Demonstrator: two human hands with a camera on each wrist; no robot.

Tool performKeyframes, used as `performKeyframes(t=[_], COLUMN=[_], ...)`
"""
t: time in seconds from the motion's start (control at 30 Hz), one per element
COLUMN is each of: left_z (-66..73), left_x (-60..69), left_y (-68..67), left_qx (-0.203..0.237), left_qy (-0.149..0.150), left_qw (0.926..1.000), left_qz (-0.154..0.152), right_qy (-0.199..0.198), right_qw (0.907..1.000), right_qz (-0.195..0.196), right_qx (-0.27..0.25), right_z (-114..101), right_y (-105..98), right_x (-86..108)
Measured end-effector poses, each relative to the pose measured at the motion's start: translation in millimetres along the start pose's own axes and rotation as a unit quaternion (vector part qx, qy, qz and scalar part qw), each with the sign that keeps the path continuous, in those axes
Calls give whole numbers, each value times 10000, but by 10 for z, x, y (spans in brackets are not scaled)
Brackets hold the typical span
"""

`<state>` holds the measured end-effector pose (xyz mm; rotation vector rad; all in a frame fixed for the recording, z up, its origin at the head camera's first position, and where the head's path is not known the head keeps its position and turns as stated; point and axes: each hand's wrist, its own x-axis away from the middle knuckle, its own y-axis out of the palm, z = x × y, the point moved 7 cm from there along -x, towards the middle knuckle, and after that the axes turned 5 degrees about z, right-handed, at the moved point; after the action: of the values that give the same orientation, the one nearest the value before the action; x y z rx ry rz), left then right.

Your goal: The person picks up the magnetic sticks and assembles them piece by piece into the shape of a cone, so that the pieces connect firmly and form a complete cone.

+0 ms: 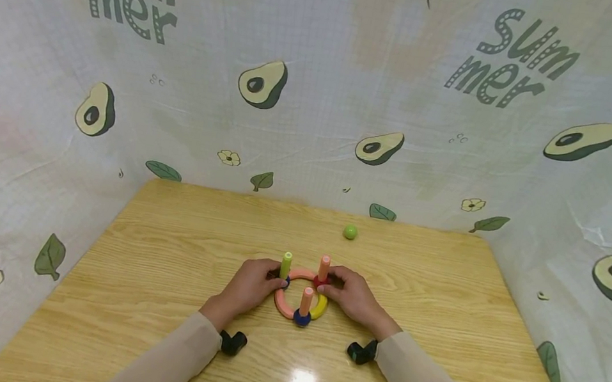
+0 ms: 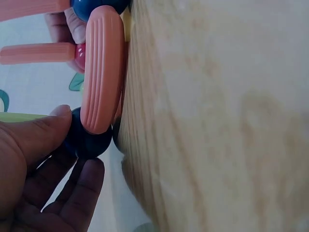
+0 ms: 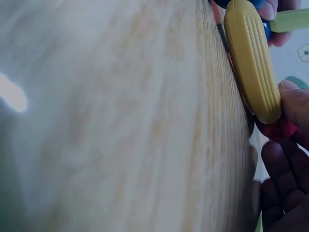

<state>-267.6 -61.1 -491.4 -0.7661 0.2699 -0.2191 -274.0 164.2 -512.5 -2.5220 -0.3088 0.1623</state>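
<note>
A ring of curved toy bars lies on the table: two salmon bars [image 1: 282,305] and a yellow bar [image 1: 319,309], joined by balls. Upright rods stand on the balls. My left hand [image 1: 252,284] pinches the left blue ball [image 2: 89,140], below the green rod [image 1: 286,266], between thumb and fingers. On the other side, my right hand [image 1: 352,297] pinches the red ball [image 3: 275,129] under a salmon rod [image 1: 324,269]. The front blue ball [image 1: 301,318] carries another salmon rod [image 1: 306,301], and neither hand touches it. Fingers partly hide both gripped balls.
A loose green ball [image 1: 350,232] lies behind the ring, near the back of the wooden table [image 1: 173,231]. A white printed cloth [image 1: 319,89] hangs along the back and both sides.
</note>
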Motion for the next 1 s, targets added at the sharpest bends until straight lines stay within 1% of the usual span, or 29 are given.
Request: performKeyframes(t=[0.17, 0.33, 0.53, 0.7, 0.9, 1.0], left_z=[-19, -21, -24, -29, -31, -45], left_x=[-3, 16, 38, 63, 115, 137], left_y=[22, 43, 58, 70, 88, 94], left_qx=[10, -4, 36, -9, 193, 229], left_qy=[-49, -31, -20, -17, -168, -173], left_qw=[9999, 9998, 9997, 9997, 9991, 9990], left_qz=[-100, -199, -253, -254, -329, -345], right_qy=[-42, -93, -28, -11, -77, -89], right_qw=[10000, 9999, 9999, 10000, 9999, 9999], right_qz=[43, 2, -61, -98, -123, -111], right_qx=[72, 66, 107, 14, 51, 96], right_z=[-7, -2, 1, -11, -17, -13], right_y=[6, 6, -6, -15, -7, -8], right_x=[12, 11, 0, 4, -4, -15])
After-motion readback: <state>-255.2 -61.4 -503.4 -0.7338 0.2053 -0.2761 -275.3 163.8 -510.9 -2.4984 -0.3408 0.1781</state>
